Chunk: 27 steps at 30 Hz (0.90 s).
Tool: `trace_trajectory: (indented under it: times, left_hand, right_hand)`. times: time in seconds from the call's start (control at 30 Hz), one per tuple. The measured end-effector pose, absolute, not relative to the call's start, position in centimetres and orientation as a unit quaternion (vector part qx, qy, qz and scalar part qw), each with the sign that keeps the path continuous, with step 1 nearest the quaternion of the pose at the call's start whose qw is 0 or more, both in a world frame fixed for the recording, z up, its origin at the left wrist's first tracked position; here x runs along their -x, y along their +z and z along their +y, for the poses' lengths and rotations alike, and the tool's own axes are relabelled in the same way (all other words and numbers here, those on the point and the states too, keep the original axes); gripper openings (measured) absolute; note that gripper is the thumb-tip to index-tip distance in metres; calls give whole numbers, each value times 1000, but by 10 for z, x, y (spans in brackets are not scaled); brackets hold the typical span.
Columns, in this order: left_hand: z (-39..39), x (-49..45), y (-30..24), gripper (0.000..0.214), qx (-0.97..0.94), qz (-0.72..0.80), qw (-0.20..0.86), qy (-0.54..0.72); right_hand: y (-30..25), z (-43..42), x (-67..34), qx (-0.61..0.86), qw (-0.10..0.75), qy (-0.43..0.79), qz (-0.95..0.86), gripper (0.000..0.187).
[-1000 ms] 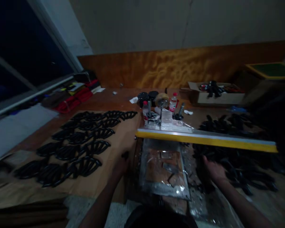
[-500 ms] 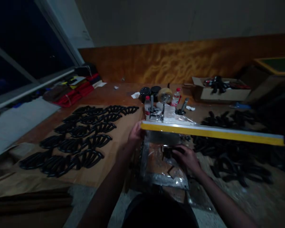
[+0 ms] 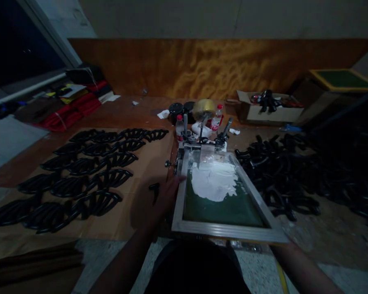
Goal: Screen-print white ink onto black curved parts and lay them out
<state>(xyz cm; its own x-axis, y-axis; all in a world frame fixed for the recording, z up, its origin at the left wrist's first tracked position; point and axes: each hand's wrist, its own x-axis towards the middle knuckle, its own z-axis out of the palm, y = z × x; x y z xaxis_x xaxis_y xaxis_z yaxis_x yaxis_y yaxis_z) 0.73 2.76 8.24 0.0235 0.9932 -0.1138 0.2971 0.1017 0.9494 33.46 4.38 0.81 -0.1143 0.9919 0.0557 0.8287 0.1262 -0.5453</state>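
A metal-rimmed printing screen [image 3: 230, 232] with green mesh lies lowered in front of me, white ink [image 3: 213, 179] spread over its upper half. My left hand [image 3: 168, 192] is at its left rail, fingers stretched out to touch the rim. Close by that hand's outer side is a small black curved piece [image 3: 154, 188]; whether it lies on the cardboard or is held, I cannot tell. My right hand [image 3: 281, 246] is low at the screen's front right corner, its fingers hidden under the rim. A hinge clamp [image 3: 202, 143] carries the screen's far end.
Rows of black curved pieces [image 3: 79, 192] lie on cardboard [image 3: 129, 220] at left. More black pieces [image 3: 282, 171] are heaped at right. Behind the clamp stand bottles [image 3: 217, 118], dark jars [image 3: 176, 109] and a tape roll [image 3: 204, 108]. An open carton [image 3: 272, 112] sits back right.
The screen has swung down from its raised, edge-on position. My right hand has left the black piece below and moved to the front right corner. The view has shifted slightly.
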Motion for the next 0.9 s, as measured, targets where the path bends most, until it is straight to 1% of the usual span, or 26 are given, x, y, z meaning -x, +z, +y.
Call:
trace_trajectory:
  times: [0.07, 0.13, 0.2, 0.23, 0.27, 0.3, 0.4, 0.43, 0.47, 0.53, 0.67, 0.73, 0.83, 0.9]
  left_hand:
    - [19, -7, 59, 41, -529, 606, 477, 354]
    - [16, -8, 35, 49, -518, 620, 481, 340]
    - [17, -10, 15, 55, -521, 623, 480, 331]
    - [18, -11, 8, 57, -523, 623, 482, 325]
    - [20, -11, 3, 58, -524, 623, 488, 315]
    - [21, -11, 0, 59, -525, 621, 496, 305]
    - [24, -11, -5, 54, -536, 611, 498, 300]
    - [24, -11, -6, 51, -541, 608, 492, 308]
    - [24, -11, -6, 48, -545, 606, 485, 316]
    - [24, -11, -6, 47, -545, 613, 473, 321]
    - [23, -11, -2, 48, -532, 617, 485, 316]
    - [23, -11, 0, 48, -527, 613, 497, 316]
    - [24, -12, 1, 53, -513, 613, 512, 315]
    - [24, -14, -3, 54, -505, 618, 513, 316]
  right_hand:
    - [19, 56, -356, 675, 210, 161, -689, 44]
    - [34, 73, -357, 701, 233, 98, -667, 39]
    - [50, 92, -335, 677, 262, 37, -687, 45]
    - [58, 101, -317, 648, 259, 22, -716, 52]
    - [65, 107, -298, 617, 237, 23, -750, 56]
    - [71, 112, -279, 594, 194, 38, -780, 53]
    - [76, 105, -239, 563, 41, 105, -819, 27]
    - [74, 97, -234, 552, 4, 118, -825, 23]
    - [71, 87, -234, 532, -20, 122, -837, 21]
    - [66, 66, -242, 464, -38, 120, -877, 23]
    - [65, 50, -264, 316, -24, 151, -936, 20]
    - [64, 54, -266, 317, -5, 156, -936, 20]
    - [54, 50, -260, 377, 56, 101, -919, 21]
    - [42, 38, -259, 368, 106, 67, -921, 25]
